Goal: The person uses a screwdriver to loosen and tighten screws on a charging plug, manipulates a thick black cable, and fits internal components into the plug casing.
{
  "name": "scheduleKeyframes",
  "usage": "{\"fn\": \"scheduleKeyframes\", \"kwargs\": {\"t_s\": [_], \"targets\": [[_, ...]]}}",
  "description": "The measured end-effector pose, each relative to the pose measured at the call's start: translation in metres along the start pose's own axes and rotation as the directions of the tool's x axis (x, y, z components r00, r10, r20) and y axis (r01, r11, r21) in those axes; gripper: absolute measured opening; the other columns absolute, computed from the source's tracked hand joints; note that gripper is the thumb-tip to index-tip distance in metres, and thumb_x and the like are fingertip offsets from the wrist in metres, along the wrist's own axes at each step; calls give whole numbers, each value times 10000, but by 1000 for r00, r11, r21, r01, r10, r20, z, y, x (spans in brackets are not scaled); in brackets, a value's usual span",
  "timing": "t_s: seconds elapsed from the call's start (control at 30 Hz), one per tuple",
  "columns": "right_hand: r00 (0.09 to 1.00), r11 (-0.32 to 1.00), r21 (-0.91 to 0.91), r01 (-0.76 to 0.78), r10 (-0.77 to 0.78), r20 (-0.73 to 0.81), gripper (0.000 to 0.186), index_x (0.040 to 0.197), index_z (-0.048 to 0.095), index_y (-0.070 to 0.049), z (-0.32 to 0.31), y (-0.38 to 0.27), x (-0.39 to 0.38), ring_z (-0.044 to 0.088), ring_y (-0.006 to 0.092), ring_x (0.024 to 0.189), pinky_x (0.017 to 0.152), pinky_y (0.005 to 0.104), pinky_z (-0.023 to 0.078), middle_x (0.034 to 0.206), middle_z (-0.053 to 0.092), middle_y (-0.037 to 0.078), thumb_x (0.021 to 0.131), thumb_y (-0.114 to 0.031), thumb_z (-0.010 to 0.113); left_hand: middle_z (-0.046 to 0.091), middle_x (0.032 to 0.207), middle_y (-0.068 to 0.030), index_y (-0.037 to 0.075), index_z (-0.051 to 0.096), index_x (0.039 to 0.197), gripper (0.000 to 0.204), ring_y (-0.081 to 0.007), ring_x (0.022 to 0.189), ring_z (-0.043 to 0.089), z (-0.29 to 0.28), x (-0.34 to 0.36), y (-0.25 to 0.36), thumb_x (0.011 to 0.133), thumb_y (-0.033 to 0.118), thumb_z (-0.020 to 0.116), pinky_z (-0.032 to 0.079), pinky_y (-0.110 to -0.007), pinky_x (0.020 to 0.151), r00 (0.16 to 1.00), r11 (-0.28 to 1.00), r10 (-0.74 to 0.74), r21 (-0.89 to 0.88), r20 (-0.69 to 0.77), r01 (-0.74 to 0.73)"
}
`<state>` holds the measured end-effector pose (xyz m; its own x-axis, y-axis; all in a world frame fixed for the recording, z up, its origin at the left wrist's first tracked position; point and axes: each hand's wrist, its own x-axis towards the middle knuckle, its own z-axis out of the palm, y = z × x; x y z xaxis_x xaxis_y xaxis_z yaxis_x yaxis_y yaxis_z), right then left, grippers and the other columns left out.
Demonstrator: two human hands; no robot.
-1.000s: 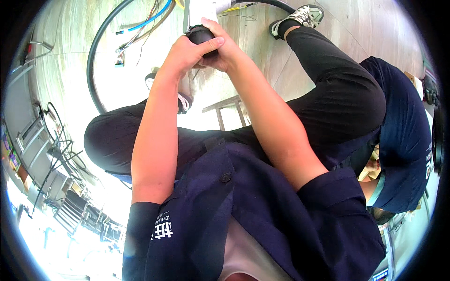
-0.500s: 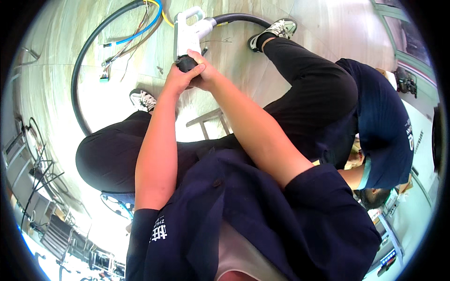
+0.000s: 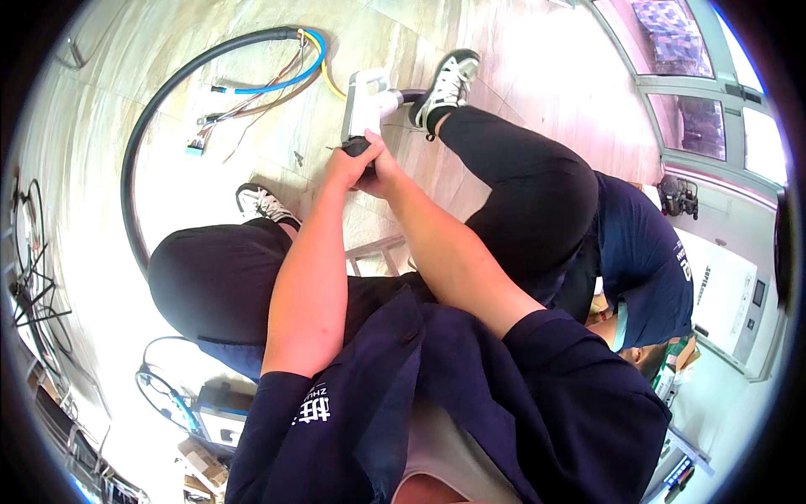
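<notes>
Left grip (image 3: 340, 171): wrapped round black nose (image 3: 357, 147) of white charging gun (image 3: 361, 116)
Right grip (image 3: 384, 170): curled on same nose
Black cable (image 3: 132, 151): looped left of grips
Blue wire (image 3: 292, 83): ahead-left

We hold a white connector (image 3: 361, 119) by its rounded black end (image 3: 356, 148), which points toward us; its looped handle (image 3: 367, 74) faces away, and a thick black cable (image 3: 411, 96) leaves its right side.

Pale, streaky floor tiles (image 3: 96, 134) with thin joints fill the upper left and top centre of the frame, glaring white toward the lower left, while grey-framed glass panels (image 3: 690, 130) and a whitish wall (image 3: 739, 223) line the right.
</notes>
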<state>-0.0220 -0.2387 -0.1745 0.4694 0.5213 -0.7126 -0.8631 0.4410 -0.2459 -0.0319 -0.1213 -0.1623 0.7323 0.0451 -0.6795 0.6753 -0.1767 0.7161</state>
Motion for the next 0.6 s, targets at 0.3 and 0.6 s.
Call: {"fn": "scheduleKeyframes", "kwargs": {"t_s": [0.3,0.6], "targets": [[993,998,-18,-53,51,-103,539,1154,581,-101,-13,21,16,619,270,958,854,410,526,1060,634,110,897,-574,590,664,1105,-103,17,588,1234,783,-249,953,679,-12,13,-34,705,532,848,576,-433,804,932,926,-244,-222,269,306],[999,998,-61,33,-34,-22,554,1148,577,-126,-27,-17,-28,620,276,865,725,410,508,1015,631,83,873,-607,592,678,999,-59,71,647,1153,652,-173,805,662,19,-18,12,709,504,847,554,-329,671,954,985,-50,-143,295,96]]}}
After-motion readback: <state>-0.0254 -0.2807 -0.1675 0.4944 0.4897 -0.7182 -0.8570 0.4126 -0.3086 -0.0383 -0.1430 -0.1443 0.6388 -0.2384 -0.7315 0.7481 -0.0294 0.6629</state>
